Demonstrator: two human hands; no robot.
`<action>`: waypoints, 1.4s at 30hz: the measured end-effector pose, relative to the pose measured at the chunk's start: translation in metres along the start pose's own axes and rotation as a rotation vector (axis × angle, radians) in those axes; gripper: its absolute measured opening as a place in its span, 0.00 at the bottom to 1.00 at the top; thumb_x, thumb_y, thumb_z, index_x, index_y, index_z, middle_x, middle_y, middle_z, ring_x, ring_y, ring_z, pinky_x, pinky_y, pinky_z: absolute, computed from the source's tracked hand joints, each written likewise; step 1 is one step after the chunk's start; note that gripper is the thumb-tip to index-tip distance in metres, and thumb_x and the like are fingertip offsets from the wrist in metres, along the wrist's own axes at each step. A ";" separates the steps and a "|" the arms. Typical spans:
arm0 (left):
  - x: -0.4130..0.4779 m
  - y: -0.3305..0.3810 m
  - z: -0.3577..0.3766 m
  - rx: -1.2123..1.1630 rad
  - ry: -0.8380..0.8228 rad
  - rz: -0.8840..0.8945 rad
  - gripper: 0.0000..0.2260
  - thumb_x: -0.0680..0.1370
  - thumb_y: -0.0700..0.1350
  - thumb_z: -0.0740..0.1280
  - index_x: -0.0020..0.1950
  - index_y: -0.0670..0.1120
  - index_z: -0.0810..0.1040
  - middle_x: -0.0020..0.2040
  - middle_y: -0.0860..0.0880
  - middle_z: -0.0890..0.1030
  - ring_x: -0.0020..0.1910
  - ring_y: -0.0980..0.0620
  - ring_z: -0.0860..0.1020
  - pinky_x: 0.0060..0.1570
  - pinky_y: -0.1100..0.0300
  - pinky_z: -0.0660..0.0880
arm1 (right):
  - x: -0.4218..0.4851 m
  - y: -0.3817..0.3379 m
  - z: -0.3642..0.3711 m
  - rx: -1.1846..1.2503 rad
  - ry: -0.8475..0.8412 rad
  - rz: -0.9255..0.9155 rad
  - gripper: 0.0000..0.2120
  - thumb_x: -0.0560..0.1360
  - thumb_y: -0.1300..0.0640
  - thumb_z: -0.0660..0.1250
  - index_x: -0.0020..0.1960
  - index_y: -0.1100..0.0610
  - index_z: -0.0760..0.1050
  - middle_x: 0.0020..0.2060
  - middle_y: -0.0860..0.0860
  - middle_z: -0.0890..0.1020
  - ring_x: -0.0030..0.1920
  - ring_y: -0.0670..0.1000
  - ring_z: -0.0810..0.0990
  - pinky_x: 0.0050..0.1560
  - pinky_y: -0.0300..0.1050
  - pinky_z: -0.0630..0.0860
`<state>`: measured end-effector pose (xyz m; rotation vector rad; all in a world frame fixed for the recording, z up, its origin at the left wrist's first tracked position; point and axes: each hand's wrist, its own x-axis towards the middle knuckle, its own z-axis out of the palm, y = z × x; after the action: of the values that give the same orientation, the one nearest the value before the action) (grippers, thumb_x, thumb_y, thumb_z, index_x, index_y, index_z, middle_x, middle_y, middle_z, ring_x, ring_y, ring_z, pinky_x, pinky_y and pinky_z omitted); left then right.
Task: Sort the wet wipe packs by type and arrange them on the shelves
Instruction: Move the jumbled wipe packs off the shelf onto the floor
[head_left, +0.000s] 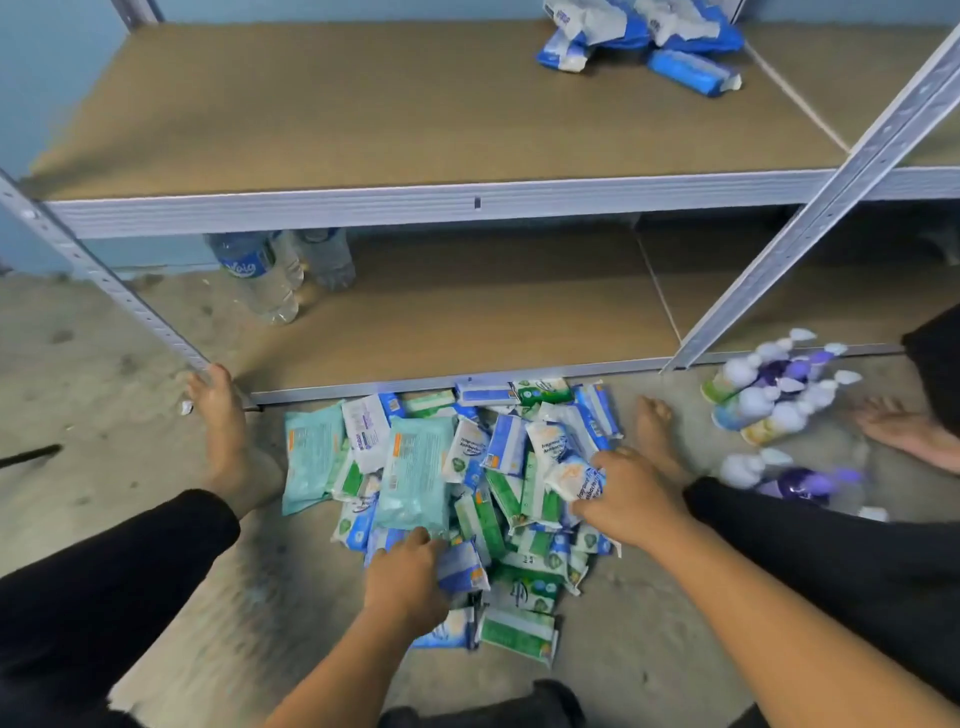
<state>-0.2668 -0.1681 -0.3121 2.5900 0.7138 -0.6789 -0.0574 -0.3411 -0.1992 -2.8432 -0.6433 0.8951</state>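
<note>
Head view: a loose pile of soft plastic wet wipe packs (498, 499), in teal, green, blue and white, lies on the rough grey concrete floor (104, 389) between my bare left foot (234, 441) and bare right foot (657, 436). Its far edge touches the metal front lip of the brown board lower shelf (493, 312). That shelf has bare room across its middle and right, with clear plastic water bottles (265, 275) standing at its back left. The brown board upper shelf (363, 104), rimmed in ribbed grey metal, is bare except for a few crumpled blue-and-white packs (685, 67) at its far right. Slotted grey metal uprights (831, 197) slant down on either side. Pastel pump bottles (779, 395) lie blurred on the floor to the right.

My right hand (631, 501) reaches in palm down, fingers curled round a white pack with blue print (574, 475). My left hand (405, 577) rests on the pile's near side, fingers bent down at the edge of a flat teal pack (415, 473); I cannot tell whether they grip anything.
</note>
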 end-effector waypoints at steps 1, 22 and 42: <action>0.001 -0.003 0.007 0.072 -0.026 0.024 0.20 0.77 0.58 0.66 0.68 0.54 0.72 0.63 0.50 0.73 0.60 0.45 0.76 0.56 0.52 0.72 | -0.001 0.003 0.014 0.018 -0.037 0.005 0.25 0.66 0.42 0.73 0.60 0.50 0.76 0.61 0.50 0.77 0.58 0.54 0.78 0.56 0.46 0.76; 0.029 -0.020 0.040 0.115 -0.095 -0.019 0.18 0.82 0.52 0.63 0.70 0.49 0.68 0.64 0.47 0.73 0.62 0.44 0.74 0.47 0.50 0.76 | 0.016 0.024 0.157 -0.182 -0.260 -0.191 0.35 0.78 0.50 0.69 0.80 0.52 0.58 0.72 0.52 0.65 0.71 0.56 0.68 0.68 0.53 0.72; 0.033 0.029 -0.051 -0.175 0.235 0.238 0.15 0.80 0.54 0.59 0.61 0.51 0.79 0.56 0.50 0.79 0.55 0.46 0.77 0.45 0.54 0.76 | 0.031 -0.005 0.032 0.103 0.178 -0.216 0.19 0.79 0.52 0.65 0.69 0.54 0.76 0.64 0.52 0.77 0.62 0.56 0.77 0.61 0.49 0.75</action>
<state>-0.2076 -0.1556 -0.2817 2.5580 0.4939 -0.2312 -0.0541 -0.3252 -0.2406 -2.6581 -0.8351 0.6152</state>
